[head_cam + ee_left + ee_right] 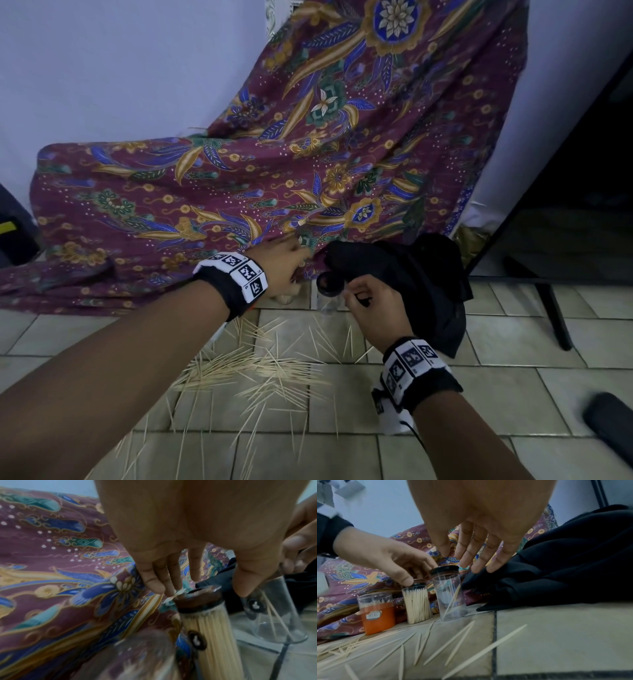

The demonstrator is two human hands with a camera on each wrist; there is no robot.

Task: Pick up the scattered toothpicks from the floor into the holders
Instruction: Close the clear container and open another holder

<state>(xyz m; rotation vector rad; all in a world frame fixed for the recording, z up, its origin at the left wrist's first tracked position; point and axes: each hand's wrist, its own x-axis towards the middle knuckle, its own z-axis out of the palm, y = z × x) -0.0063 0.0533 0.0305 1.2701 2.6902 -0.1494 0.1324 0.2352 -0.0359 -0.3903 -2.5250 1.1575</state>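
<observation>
Many toothpicks [267,370] lie scattered on the tiled floor [513,342]. Three holders stand at the cloth's edge: an orange one [376,614], a clear one packed with toothpicks [417,601] under a brown cap [199,599], and a clear black-lidded one [450,599] holding a few. My left hand [281,267] reaches over the packed holder. Its nearly straight fingertips [171,592] are at the cap's edge, and its thumb [243,588] is a little apart. My right hand [454,559] hovers just above the black lid [445,569], fingers straight and empty.
A maroon patterned cloth [239,171] drapes from the wall to the floor behind the holders. A black cloth [428,281] is heaped to their right. A dark furniture leg [555,315] stands further right, and a dark object [609,421] lies at the lower right.
</observation>
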